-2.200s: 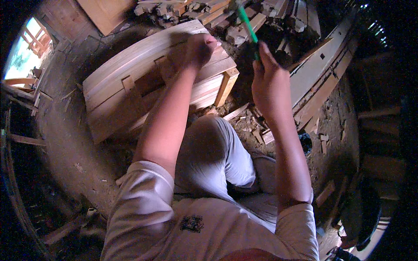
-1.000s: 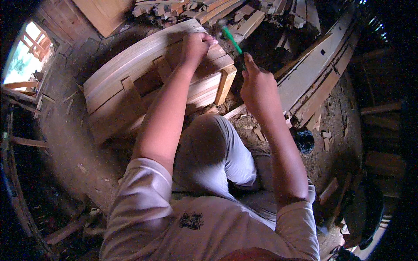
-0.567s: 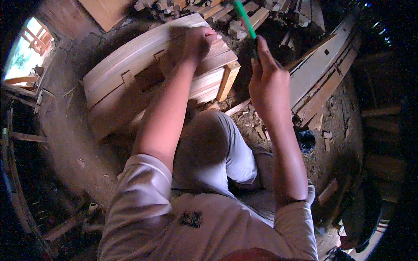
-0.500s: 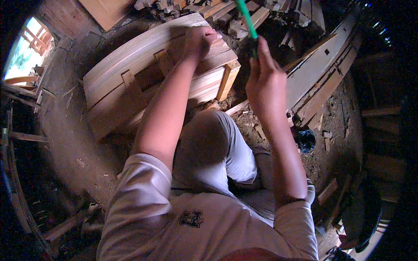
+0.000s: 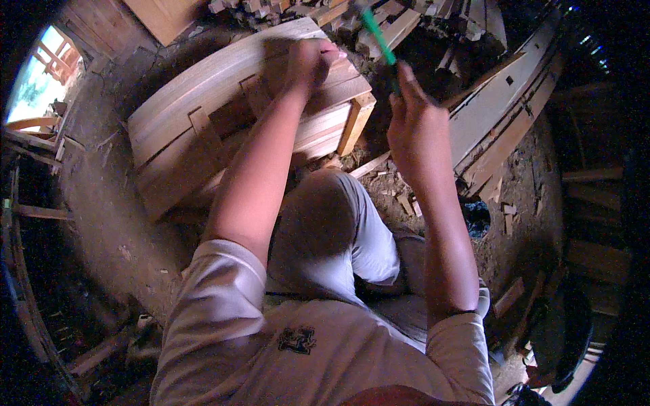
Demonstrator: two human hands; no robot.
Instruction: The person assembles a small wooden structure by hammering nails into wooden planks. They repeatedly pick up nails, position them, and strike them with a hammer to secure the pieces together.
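A green-shafted tool (image 5: 379, 38) held up beside a boxlike wooden piece (image 5: 203, 78)

The only marking in view is a dark, squarish emblem (image 5: 296, 340) printed on the chest of the pale shirt (image 5: 223, 304) (too grainy to read, and its shape tells little). No lettering shows clearly on the wood or the tool.

Set against half a second ago, the tool leans further to the left, and its blurred grey head now shows at the top edge, where before it was cut off. A full second ago it hung lower, its head close to the left hand (image 5: 311, 66). That hand stays at the same place on the wood.

The right hand (image 5: 421, 132) is closed around the dark lower end of the tool, thumb along the shaft. The left hand is closed too, fingertips drawn together on the far right part of the wooden piece; whether they pinch something small, I cannot tell.

The wooden piece sits on the ground beyond the bent knee (image 5: 332, 203), a yellowish corner post (image 5: 356, 123) at its right end. Long boards (image 5: 497, 101) lie to the right.
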